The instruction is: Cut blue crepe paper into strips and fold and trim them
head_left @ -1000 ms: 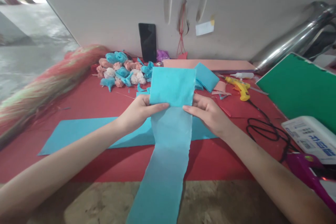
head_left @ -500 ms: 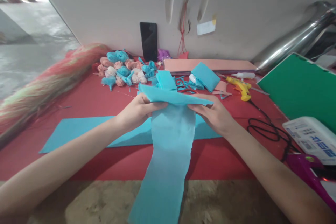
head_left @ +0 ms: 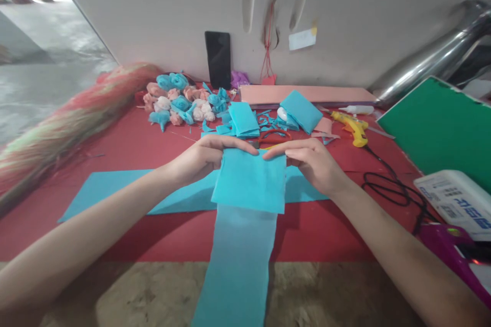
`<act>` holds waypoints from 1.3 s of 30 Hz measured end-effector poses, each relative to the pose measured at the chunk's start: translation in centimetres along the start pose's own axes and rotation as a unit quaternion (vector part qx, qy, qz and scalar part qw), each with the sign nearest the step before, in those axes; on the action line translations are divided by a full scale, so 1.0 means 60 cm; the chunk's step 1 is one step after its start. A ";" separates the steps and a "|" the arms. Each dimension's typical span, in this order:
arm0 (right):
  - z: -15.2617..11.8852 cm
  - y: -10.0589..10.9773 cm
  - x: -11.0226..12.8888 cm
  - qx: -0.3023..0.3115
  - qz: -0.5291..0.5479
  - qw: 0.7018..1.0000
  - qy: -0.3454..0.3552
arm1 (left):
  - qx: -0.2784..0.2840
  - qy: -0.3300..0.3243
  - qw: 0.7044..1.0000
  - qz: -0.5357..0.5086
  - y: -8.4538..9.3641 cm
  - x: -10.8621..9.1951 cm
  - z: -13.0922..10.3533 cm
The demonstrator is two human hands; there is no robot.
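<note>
Change: the folded end of the blue strip (head_left: 245,255), upright a second ago and then tipped over, now lies down toward the person over the rest of the strip.
Blue strip: in front of the person, above the flat blue sheet (head_left: 123,189); its lower part runs past the near edge of the red surface (head_left: 161,245) and out of view.
Left hand (head_left: 209,157): clamped on the left end of the top fold, index finger along the crease.
Right hand (head_left: 309,161): clamped on the right end, its index finger pointing in; the fingertips are close together.
Just beyond: scissors (head_left: 276,135) with red handles, a folded blue stack (head_left: 244,119) and blue scraps (head_left: 268,121).
Farther left: blue, pink and white flowers (head_left: 180,104) in a cluster.
Back: a black phone (head_left: 218,60) leaning on the wall (head_left: 172,15).
Right: a yellow glue gun (head_left: 356,132), near a green board (head_left: 441,127).
</note>
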State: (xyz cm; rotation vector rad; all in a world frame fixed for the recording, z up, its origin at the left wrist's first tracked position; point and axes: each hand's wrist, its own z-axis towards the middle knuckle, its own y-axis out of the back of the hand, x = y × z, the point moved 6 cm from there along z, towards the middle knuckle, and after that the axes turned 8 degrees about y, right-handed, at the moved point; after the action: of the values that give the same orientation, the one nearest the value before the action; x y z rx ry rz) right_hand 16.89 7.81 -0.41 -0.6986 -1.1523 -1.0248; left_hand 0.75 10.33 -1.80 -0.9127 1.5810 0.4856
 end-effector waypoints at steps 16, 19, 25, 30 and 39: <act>-0.001 0.009 -0.007 -0.007 -0.069 0.997 0.047 | -0.099 -0.067 0.993 -0.007 0.021 -0.017 0.000; -0.001 0.005 -0.003 -0.001 -0.101 0.994 0.051 | -0.066 0.000 0.991 0.114 -0.001 0.000 0.003; -0.002 0.014 -0.001 0.024 -0.152 0.987 0.055 | -0.091 0.028 0.956 0.278 -0.011 0.003 -0.008; 0.003 0.035 0.014 -0.042 -0.168 0.982 0.071 | -0.118 0.003 0.948 0.297 -0.008 0.000 -0.008; -0.001 -0.034 0.013 0.076 -0.260 0.961 0.059 | -0.081 0.009 0.953 0.292 -0.024 0.004 -0.014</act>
State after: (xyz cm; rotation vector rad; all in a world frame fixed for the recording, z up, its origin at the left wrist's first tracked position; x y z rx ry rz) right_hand 15.07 6.71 0.22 -0.2041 -1.3264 -1.3770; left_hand 1.33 8.76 -1.56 -0.5523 1.8423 1.0354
